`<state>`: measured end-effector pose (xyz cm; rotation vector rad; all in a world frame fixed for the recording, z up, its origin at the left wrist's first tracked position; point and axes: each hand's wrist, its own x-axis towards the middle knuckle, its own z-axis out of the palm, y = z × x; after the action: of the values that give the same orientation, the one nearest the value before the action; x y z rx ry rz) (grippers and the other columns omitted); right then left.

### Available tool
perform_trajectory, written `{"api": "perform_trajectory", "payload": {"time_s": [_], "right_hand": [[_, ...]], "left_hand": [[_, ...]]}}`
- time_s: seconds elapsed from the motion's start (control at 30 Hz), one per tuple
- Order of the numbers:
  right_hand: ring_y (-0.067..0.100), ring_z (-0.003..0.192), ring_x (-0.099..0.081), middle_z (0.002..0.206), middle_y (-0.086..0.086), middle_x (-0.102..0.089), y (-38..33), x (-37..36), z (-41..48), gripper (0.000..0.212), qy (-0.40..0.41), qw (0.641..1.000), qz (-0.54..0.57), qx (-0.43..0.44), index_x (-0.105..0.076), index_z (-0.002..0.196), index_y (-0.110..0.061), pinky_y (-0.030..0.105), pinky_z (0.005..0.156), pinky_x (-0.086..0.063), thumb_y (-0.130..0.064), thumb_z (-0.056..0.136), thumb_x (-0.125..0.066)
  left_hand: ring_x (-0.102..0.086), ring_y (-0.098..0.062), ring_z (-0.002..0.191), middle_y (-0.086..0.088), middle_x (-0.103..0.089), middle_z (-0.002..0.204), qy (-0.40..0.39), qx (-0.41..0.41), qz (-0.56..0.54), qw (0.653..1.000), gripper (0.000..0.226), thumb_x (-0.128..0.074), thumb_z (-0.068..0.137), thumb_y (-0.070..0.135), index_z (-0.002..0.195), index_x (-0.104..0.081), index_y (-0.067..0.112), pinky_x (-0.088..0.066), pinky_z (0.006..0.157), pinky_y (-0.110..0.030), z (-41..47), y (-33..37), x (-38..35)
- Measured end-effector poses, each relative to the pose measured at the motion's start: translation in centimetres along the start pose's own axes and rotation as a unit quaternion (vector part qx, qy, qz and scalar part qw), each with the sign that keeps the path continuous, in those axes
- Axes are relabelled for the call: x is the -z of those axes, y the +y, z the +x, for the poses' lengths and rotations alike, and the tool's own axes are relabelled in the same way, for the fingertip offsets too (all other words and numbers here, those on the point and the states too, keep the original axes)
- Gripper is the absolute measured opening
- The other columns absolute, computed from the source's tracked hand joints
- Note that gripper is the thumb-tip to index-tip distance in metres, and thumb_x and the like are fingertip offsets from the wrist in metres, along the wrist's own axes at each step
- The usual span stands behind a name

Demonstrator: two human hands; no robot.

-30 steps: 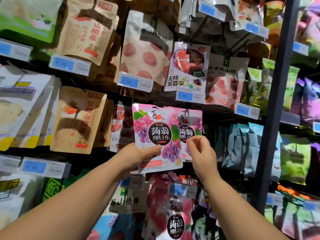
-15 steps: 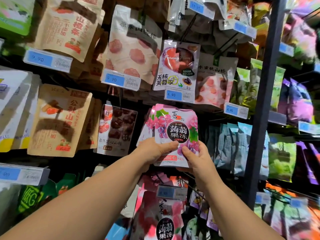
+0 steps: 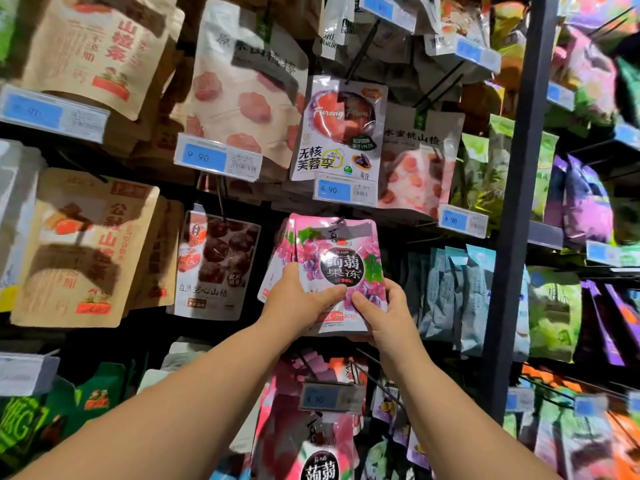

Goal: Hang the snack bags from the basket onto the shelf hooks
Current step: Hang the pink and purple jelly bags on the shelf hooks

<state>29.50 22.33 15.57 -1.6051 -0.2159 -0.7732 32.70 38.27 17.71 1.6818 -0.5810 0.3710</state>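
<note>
Blue price tag [image 3: 463, 221] just left of dark post [image 3: 519, 202].

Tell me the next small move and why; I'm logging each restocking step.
Probably ease the pink jelly bag back against the matching bags hanging behind it: the left hand and right hand both grip its lower half, and its top sits level with theirs.

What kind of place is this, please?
Probably a shop's snack aisle: snack bags hang in rows, blue price tags sit below them, and the left hand and right hand hold a pink bag up there.
</note>
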Motion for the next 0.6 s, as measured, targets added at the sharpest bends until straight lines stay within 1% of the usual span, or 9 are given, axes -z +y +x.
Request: {"api": "perform_trajectory", "payload": {"time_s": [0.03,0.1,0.17,0.23,0.3,0.33,0.43,0.5,0.6], "right_hand": [[0.021,0.105,-0.070,0.116,0.000,-0.070,0.1,0.0,0.1,0.055,0.001,1.000,0.001,0.001,-0.046,0.129,-0.030,0.057,0.095,-0.053,-0.032,0.085,-0.077],[0.021,0.105,-0.069,0.116,-0.001,-0.070,0.2,-0.1,0.3,0.057,0.005,1.000,-0.003,0.004,-0.044,0.130,-0.031,0.057,0.095,-0.053,-0.034,0.084,-0.077],[0.020,0.107,-0.068,0.120,-0.004,-0.067,0.3,-0.3,0.5,0.070,0.015,1.000,-0.019,0.002,-0.040,0.131,-0.035,0.055,0.094,-0.053,-0.048,0.074,-0.079],[0.018,0.108,-0.066,0.123,-0.004,-0.063,0.5,-0.4,0.6,0.069,0.024,0.999,-0.041,0.005,-0.037,0.130,-0.039,0.051,0.094,-0.054,-0.049,0.076,-0.077],[0.017,0.110,-0.063,0.125,-0.004,-0.060,0.7,-0.6,0.6,0.060,0.034,0.996,-0.085,0.019,-0.031,0.129,-0.044,0.047,0.096,-0.052,-0.044,0.085,-0.072],[0.017,0.115,-0.058,0.128,-0.005,-0.056,0.9,-0.5,0.6,0.059,0.044,0.990,-0.131,0.028,-0.029,0.131,-0.047,0.046,0.100,-0.049,-0.047,0.087,-0.069],[0.022,0.135,-0.034,0.144,0.001,-0.032,1.2,-0.2,1.0,0.072,0.068,0.959,-0.272,0.030,-0.021,0.146,-0.051,0.045,0.113,-0.031,-0.063,0.086,-0.059],[0.023,0.141,-0.028,0.156,0.003,-0.019,1.1,-0.3,1.4,0.070,0.049,0.962,-0.268,0.022,-0.013,0.148,-0.054,0.040,0.114,-0.025,-0.059,0.091,-0.054],[0.014,0.136,-0.034,0.162,-0.001,-0.012,1.0,-0.6,2.1,0.067,0.003,0.978,-0.206,0.025,-0.004,0.149,-0.055,0.030,0.107,-0.025,-0.045,0.099,-0.048]], "left_hand": [[-0.045,-0.015,0.103,0.005,-0.046,0.117,0.003,-0.002,0.004,1.000,0.078,-0.076,0.080,0.048,0.137,-0.036,0.013,-0.040,0.085,-0.028,0.0,0.0,-0.1],[-0.045,-0.018,0.105,-0.003,-0.048,0.129,0.009,-0.005,0.015,1.000,0.084,-0.074,0.083,0.046,0.144,-0.027,0.014,-0.035,0.084,-0.026,0.2,0.1,-0.3],[-0.050,-0.026,0.118,-0.010,-0.045,0.144,0.024,-0.017,0.029,0.999,0.092,-0.074,0.084,0.044,0.150,-0.016,0.019,-0.035,0.086,-0.027,0.2,0.0,-0.5],[-0.043,-0.030,0.132,-0.009,-0.034,0.152,0.053,-0.042,0.046,0.997,0.099,-0.074,0.083,0.043,0.154,-0.006,0.026,-0.037,0.094,-0.033,0.1,-0.4,-0.8],[-0.028,-0.028,0.141,-0.006,-0.020,0.155,0.083,-0.064,0.106,0.989,0.098,-0.071,0.083,0.047,0.154,-0.005,0.036,-0.031,0.109,-0.042,0.1,-0.9,-1.1],[-0.019,-0.027,0.144,-0.003,-0.013,0.157,0.089,-0.068,0.133,0.985,0.095,-0.069,0.083,0.051,0.153,-0.006,0.042,-0.025,0.115,-0.047,0.2,-1.2,-1.3],[-0.001,-0.025,0.151,0.000,0.008,0.163,0.050,-0.076,0.123,0.988,0.088,-0.062,0.081,0.061,0.151,-0.009,0.051,-0.015,0.119,-0.055,1.2,-2.4,-1.7],[0.003,-0.022,0.152,0.002,0.015,0.163,0.025,-0.075,0.114,0.990,0.090,-0.055,0.075,0.068,0.151,-0.010,0.051,-0.014,0.119,-0.056,1.9,-2.9,-1.8],[0.002,-0.022,0.152,0.006,0.017,0.163,0.010,-0.046,0.133,0.990,0.097,-0.045,0.065,0.080,0.151,-0.008,0.052,-0.014,0.119,-0.056,2.6,-3.4,-1.8]]}}
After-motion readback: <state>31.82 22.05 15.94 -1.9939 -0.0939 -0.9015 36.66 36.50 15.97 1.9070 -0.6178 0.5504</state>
